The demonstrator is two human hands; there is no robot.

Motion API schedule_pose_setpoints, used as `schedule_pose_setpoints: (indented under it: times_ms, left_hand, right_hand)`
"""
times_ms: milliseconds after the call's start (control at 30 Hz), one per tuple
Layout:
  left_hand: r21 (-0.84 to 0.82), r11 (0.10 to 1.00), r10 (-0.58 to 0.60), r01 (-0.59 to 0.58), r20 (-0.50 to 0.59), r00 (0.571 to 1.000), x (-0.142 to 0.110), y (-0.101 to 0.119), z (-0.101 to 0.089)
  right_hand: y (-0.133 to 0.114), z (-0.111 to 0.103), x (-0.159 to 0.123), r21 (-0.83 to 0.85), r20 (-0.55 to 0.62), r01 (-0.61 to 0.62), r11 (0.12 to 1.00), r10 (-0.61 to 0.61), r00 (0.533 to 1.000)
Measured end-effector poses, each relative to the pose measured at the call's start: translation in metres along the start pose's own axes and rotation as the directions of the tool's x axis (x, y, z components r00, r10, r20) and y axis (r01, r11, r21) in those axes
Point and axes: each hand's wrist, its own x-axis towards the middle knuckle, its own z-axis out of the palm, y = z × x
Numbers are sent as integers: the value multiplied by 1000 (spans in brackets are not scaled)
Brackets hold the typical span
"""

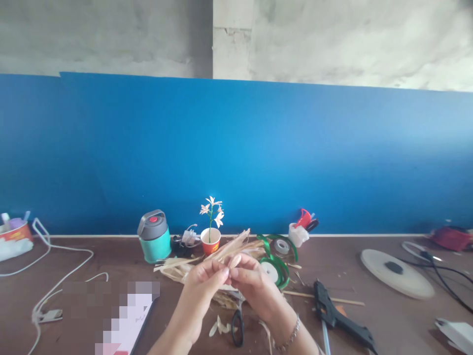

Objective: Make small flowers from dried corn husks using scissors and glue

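Both my hands are raised over a brown table, fingertips close together. My left hand and my right hand pinch a small pale husk petal between them. A heap of dried husk strips lies just beyond and under my hands. Black-handled scissors rest below my wrists. A metal bracelet circles my right wrist. Beyond my hands stands a red paper cup holding a finished pale husk flower on a green stem.
To the right lie green ribbon rolls, a black glue gun and a wooden stick. A teal flask stands at the back left. White cord trails on the left, and a pixelated patch covers something white.
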Motion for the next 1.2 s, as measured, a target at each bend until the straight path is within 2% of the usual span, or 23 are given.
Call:
schedule_pose_setpoints:
  times_ms: [167, 333, 600, 1100, 1200]
  left_hand:
    - [-57, 998, -38, 40, 39, 999, 4, -7, -4]
    - [-113, 988, -102, 109, 69, 992, 6, -10, -5]
    - [-92, 992, -73, 86, 128, 989, 4, -9, -5]
    - [-34, 993, -107, 112, 121, 987, 4, -7, -7]
    - [-39, 993, -106, 111, 105, 989, 4, -6, -6]
  right_hand:
    - [1, -3, 1, -37, 29, 26, 999, -25, 999]
    - [3, -5, 2, -43, -9, 38, 998, -38, 999]
    - [4, -5, 2, -86, -65, 43, 995, -48, 997]
    - [-5, 7, -1, -107, 2, 98, 989, -98, 995]
    - [-7, 7, -1, -95, -28, 82, 992, -85, 996]
